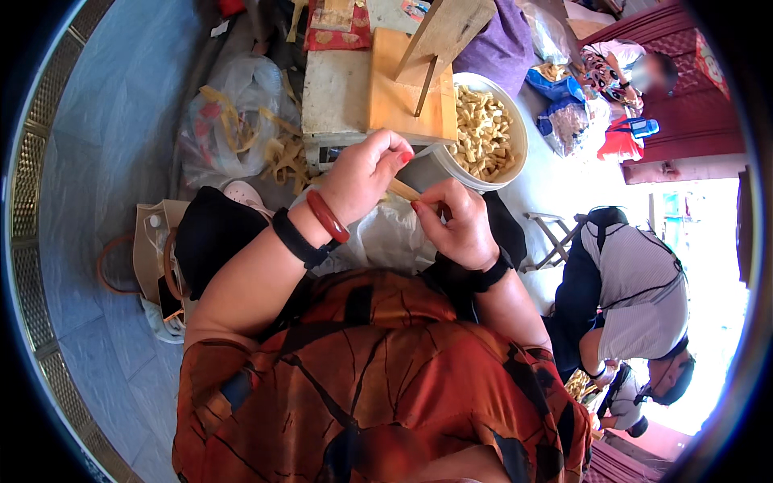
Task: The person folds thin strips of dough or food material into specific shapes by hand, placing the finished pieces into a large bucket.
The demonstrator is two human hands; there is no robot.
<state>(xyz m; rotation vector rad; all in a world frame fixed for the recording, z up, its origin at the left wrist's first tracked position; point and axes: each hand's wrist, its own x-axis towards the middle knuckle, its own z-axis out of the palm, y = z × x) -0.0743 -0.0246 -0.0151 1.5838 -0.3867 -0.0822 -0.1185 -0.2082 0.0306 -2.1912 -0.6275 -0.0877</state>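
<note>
A tan, flat strip (403,190) stretches between my two hands, above a pale plastic sheet on my lap (390,233). My right hand (460,224) is closed, pinching the strip's right end between thumb and fingers. My left hand (366,173) is curled closed with thumb and forefinger together; the strip's other end runs in under its fingers, which partly hide it. Just beyond my hands stands a white bucket (522,149) full of small tan knotted pieces (483,133). A wooden board (394,88) with an upright plank (443,40) lies on the table ahead.
Left of the table (334,92) sits a clear plastic bag (233,121) with loose tan strips beside it. A beige handbag (153,241) is on the floor at left. People (644,290) sit at right, near a folding stool (551,241). Bags (568,121) lie at far right.
</note>
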